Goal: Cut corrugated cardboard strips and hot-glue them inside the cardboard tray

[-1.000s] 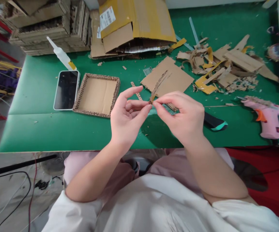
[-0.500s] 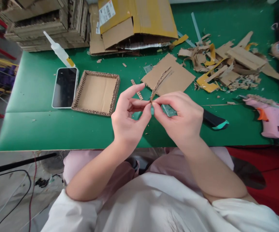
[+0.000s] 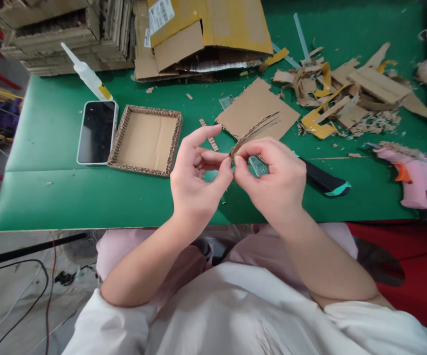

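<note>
Between my hands, over the green table, is a thin corrugated cardboard strip point(image 3: 257, 129), its loose end slanting away to the upper right. My left hand point(image 3: 200, 175) pinches its near end between thumb and a finger, with the index finger raised. Thumb and fingers of my right hand point(image 3: 272, 172) grip the strip right beside that. Beyond the strip lies a flat cardboard square point(image 3: 252, 106). To the left rests a shallow cardboard tray point(image 3: 149, 138) with corrugated edging. A short cardboard strip point(image 3: 208, 134) lies just past my left hand.
Left of the tray are a phone point(image 3: 97, 133) and a white glue bottle point(image 3: 88, 74). A black utility knife point(image 3: 326, 178) and a pink glue gun point(image 3: 408, 172) lie right. Cardboard scraps point(image 3: 350, 93) are heaped behind them; a yellow-taped box point(image 3: 231, 29) stands at the back.
The strip's free end has swung to the right and lower, toward my right hand. My right hand has shifted slightly left; my left hand is nearly where it was.
</note>
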The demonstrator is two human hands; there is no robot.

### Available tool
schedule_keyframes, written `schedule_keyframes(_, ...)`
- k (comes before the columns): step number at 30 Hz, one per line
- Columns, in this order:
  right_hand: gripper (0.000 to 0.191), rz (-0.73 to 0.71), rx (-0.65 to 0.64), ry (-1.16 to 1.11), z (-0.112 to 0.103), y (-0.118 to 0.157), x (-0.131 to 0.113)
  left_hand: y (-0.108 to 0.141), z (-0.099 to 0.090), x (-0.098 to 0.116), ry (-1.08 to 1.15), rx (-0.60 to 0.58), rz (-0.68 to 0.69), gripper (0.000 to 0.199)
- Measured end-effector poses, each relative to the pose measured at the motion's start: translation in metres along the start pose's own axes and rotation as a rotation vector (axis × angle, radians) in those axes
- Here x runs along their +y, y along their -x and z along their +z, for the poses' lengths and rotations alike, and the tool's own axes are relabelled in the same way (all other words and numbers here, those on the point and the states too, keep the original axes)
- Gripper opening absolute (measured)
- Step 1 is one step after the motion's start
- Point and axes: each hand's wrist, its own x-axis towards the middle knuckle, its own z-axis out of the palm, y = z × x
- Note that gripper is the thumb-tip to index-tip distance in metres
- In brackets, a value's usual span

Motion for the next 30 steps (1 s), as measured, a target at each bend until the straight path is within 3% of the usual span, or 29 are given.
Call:
schedule_keyframes(8,0.005,0.214,-0.05,-0.276,0.003,0.001,0.001,-0.002,-0.003,0.001,0.043,-0.032,-0.056,0.038)
schedule_keyframes(22,0.004,0.415,-0.16,-0.503,-0.004,-0.004,0.006,-0.009,-0.006,-0.009,0.085,-0.112,0.02,0.034)
schedule_keyframes(30,0.005,0.507,-0.175,-0.644,-0.003,-0.006,0.012,-0.011,-0.005,-0.007,0.136,-0.104,-0.038,0.031)
